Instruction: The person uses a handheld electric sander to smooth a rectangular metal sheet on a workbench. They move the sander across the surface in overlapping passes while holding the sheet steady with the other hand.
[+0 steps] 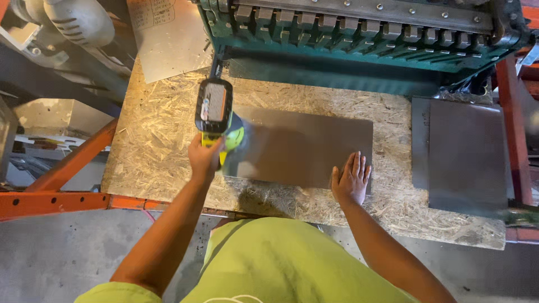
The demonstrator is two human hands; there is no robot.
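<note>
Seen from above, a person in a lime-green shirt [281, 264] works at a chipboard bench [163, 134]. The left hand [203, 159] is clenched around the handle of a cordless drill [216, 115], green and black with its battery pack facing up, held over the left end of a dark rectangular metal sheet [303, 147] that lies flat in the middle of the bench. The right hand [351, 178] is released, its fingers spread and its palm pressed flat on the sheet's near right corner. Behind the sheet stands a green metal-bending machine [365, 33] with a row of toothed blocks. More dark sheets [463, 151] lie stacked to the right, well apart, and a pale sheet [168, 39] rests at the bench's far left corner
</note>
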